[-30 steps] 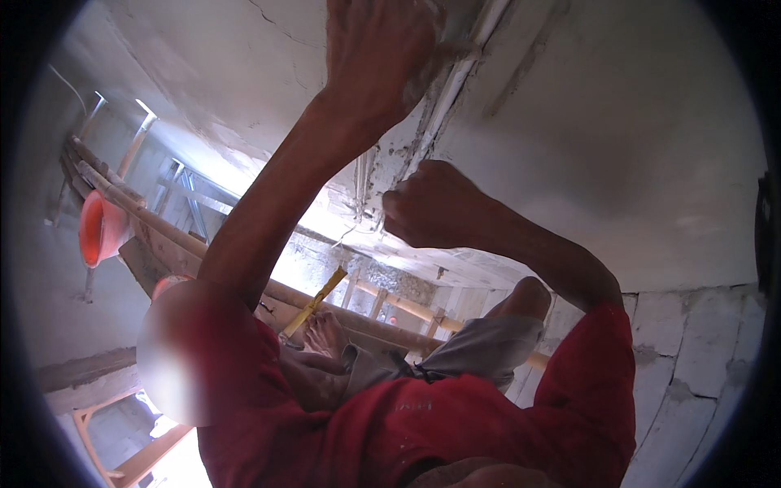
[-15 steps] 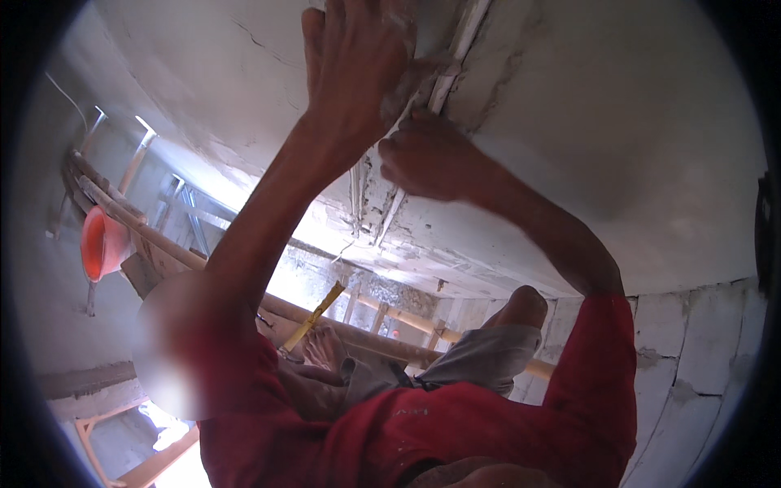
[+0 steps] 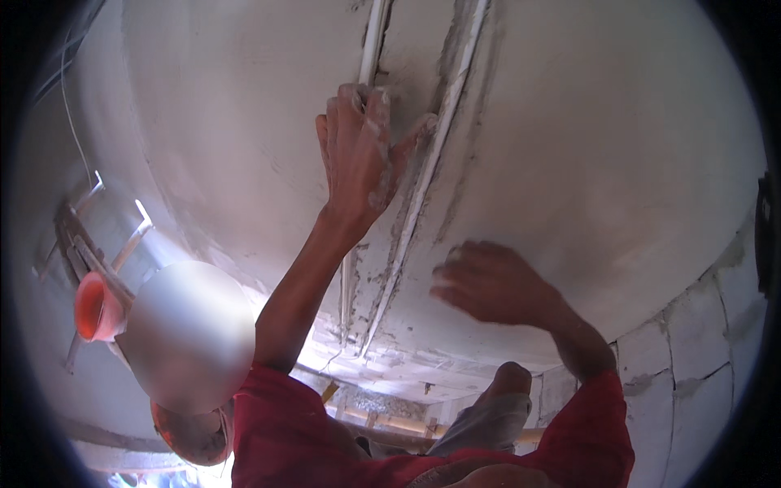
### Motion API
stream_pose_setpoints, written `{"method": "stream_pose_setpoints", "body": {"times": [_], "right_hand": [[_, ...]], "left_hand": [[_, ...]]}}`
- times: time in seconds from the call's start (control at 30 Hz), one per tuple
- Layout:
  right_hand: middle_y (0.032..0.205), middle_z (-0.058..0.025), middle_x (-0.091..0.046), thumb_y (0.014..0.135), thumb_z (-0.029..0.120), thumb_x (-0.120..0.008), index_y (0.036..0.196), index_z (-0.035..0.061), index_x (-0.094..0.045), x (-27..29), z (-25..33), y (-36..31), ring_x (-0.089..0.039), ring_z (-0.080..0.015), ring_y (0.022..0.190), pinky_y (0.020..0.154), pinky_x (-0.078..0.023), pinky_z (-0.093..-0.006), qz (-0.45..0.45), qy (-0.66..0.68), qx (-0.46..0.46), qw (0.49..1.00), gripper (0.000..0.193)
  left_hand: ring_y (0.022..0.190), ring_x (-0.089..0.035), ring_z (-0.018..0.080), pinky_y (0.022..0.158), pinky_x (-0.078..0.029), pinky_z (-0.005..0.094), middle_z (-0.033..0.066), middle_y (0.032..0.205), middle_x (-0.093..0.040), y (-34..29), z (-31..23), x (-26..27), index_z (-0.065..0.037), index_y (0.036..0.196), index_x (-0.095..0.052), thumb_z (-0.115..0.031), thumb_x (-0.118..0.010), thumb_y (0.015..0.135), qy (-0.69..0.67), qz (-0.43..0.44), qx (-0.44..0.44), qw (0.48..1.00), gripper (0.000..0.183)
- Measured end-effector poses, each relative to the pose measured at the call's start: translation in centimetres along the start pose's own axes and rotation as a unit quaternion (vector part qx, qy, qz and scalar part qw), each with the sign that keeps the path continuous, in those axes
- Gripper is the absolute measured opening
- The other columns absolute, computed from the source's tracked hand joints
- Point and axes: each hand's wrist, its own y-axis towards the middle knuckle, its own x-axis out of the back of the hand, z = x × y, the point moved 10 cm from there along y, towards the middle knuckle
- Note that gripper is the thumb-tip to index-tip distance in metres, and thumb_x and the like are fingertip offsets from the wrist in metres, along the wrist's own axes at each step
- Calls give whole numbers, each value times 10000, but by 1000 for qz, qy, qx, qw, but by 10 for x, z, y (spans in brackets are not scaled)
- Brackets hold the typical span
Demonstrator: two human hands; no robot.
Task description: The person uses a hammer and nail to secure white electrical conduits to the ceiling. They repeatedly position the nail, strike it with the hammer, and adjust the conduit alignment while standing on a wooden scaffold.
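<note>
White pipe (image 3: pixel 372 42) — partly out of sight behind the left hand (image 3: pixel 359 154)

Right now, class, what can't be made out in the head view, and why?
In the head view:
- Right hand: details lost to motion blur.
- Left hand: palm faces away, so anything beneath is hidden.
- White strips: upper ends cut off by the top edge.
- Yellow piece: lower part hidden behind the red shirt.

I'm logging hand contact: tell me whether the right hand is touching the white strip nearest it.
Apart. The head view shows a band of grey surface between the right hand and the white strip.
</note>
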Motion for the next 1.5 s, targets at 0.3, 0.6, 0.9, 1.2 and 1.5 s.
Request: {"method": "stream_pose_setpoints", "body": {"times": [0.3,0.6,0.9,1.2,1.5], "right_hand": [[1183,-158,-627,922,296,-596,1186,-7,-614,205,-18,72,-541,-293,1183,1026,-413,-433,-330,-440,35,834,402],[1102,-178,-669,919,316,-582,952,-28,-697,211,-31,93,-544,-302,1202,1010,-444,-386,-310,-522,14,794,364],[1121,-146,-669,927,306,-567,1037,4,-686,214,-24,83,-515,-291,1232,1078,-380,-416,-272,-558,28,784,343],[1346,-147,-528,980,329,-473,1256,28,-575,319,-43,70,-402,-355,1316,1112,-281,-502,-324,-546,-13,773,420],[1420,-198,-453,999,472,-348,1360,41,-488,354,-67,103,-316,-368,1387,1165,-188,-513,-273,-585,-79,759,580]], "left_hand": [[937,-465,291,861,-362,424,128,1014,-484,32,4,-1,-4,1096,-557,-340,-758,819,-15,18,84,996,479],[939,-457,290,870,-371,426,147,1030,-468,33,10,-9,37,1092,-532,-376,-831,733,-32,28,133,990,623],[1014,-465,317,905,-368,434,153,1095,-467,42,-7,-13,19,1163,-505,-435,-810,739,-20,26,95,995,691],[968,-444,281,896,-356,424,139,1041,-446,46,-3,-10,38,1115,-492,-443,-800,750,-27,39,146,988,679],[971,-449,270,875,-357,412,142,1035,-443,42,-6,-14,43,1127,-486,-421,-797,764,-60,24,151,986,666]]}}
